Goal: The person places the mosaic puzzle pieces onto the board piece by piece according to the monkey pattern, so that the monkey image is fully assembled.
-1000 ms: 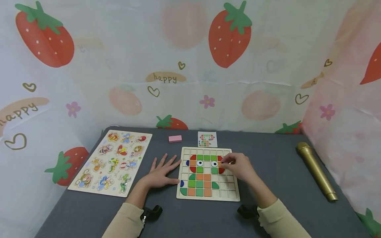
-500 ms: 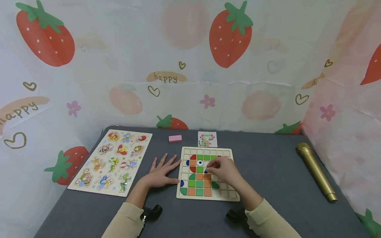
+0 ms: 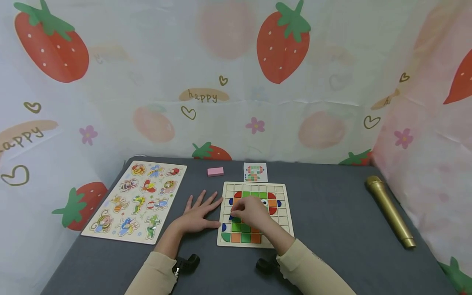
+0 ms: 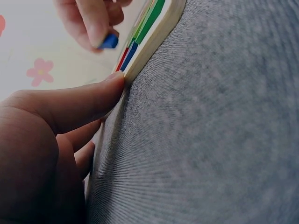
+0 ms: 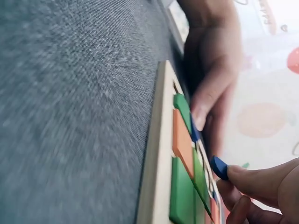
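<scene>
A wooden grid board [image 3: 284, 221] holds coloured tiles in green, orange, red and blue, with two round eye tiles in the upper part. Above its left side is my right hand [image 3: 252, 213], pinching a blue half-round tile [image 5: 219, 168] between thumb and fingers. The same tile shows off the board in the left wrist view. My left hand [image 3: 195, 217] lies with fingers spread on the table, its thumb touching the board's left edge. Part of the tile pattern is hidden under my right hand. Another blue tile [image 3: 279, 203] sits at the pattern's right side.
A white board of insect pictures [image 3: 147, 200] lies to the left. Behind the grid board are a pink block [image 3: 215, 172] and a small pattern card [image 3: 255, 172]. A gold microphone-shaped object [image 3: 391, 213] lies at the right. A strawberry-print curtain [image 3: 221, 135] stands behind the table.
My right hand has moved left across the board, from its right edge to its left side, with the blue tile showing in its fingers on the way. The left hand stays put.
</scene>
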Available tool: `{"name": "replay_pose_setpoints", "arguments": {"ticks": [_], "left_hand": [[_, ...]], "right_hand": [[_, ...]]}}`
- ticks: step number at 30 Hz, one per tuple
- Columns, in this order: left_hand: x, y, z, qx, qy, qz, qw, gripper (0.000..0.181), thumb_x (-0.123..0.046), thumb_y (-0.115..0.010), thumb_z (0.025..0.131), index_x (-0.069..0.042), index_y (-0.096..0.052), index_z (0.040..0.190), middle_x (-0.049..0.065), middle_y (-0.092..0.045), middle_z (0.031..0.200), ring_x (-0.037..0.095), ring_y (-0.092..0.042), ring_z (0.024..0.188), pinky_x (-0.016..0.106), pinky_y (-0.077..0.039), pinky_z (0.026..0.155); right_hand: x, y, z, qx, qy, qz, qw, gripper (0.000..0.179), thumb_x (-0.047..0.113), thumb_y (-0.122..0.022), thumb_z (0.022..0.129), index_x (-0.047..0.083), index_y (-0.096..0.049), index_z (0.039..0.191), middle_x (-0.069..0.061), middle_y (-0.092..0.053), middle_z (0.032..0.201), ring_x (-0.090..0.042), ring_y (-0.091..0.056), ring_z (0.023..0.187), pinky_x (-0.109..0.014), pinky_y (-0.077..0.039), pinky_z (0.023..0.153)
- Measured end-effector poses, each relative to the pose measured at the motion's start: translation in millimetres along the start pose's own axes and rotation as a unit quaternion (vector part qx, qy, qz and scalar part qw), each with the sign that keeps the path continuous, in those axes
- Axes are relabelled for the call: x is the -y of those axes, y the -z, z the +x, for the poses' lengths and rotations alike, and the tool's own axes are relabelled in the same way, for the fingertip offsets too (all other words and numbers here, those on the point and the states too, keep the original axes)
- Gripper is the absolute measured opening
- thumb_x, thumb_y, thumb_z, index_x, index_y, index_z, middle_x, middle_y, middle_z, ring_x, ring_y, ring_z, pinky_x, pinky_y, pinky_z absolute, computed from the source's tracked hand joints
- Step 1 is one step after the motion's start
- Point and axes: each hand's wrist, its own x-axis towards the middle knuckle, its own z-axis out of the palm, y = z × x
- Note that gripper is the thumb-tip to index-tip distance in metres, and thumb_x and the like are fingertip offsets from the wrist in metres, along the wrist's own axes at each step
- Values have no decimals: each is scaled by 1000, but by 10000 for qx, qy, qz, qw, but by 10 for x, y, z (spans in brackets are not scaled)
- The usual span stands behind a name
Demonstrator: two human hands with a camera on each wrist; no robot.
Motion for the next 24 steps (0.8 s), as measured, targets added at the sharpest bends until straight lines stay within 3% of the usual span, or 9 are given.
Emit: {"name": "replay_pose_setpoints", "arguments": {"ticks": [7,12,16,24], "left_hand": [[-3,-4,-8,-11,-9,-19,10000,83,-58,-66,91,-34,-27,161,-3,-12,171,32,10,157,63,17,119],[9,-7,-4,-19,-14,-10,10000,83,-58,-66,91,-33,-28,160,-2,-12,171,33,10,157,63,16,119],[9,-6,-3,-10,-10,0,10000,83,-58,-66,91,-33,-28,160,-2,-13,171,33,10,157,63,16,119],[10,-15,-9,-38,-33,-38,10000,82,-56,-66,91,-33,-29,160,-2,-13,171,32,10,157,63,17,119]], "right_hand": [[130,-131,85,12,-66,-709,9975,9,23,-77,91,17,-81,85,8,-69,76,-9,-58,68,-26,-49,62],[201,-177,110,120,-70,-934,9955,9,21,-78,90,18,-79,82,8,-66,72,-10,-56,65,-27,-47,60],[226,-188,118,110,-67,-987,9950,7,20,-78,89,17,-80,83,8,-67,73,-11,-57,66,-28,-47,61],[173,-106,121,213,-119,-559,9981,7,21,-77,91,14,-80,91,4,-68,80,-12,-58,67,-28,-48,60]]}}
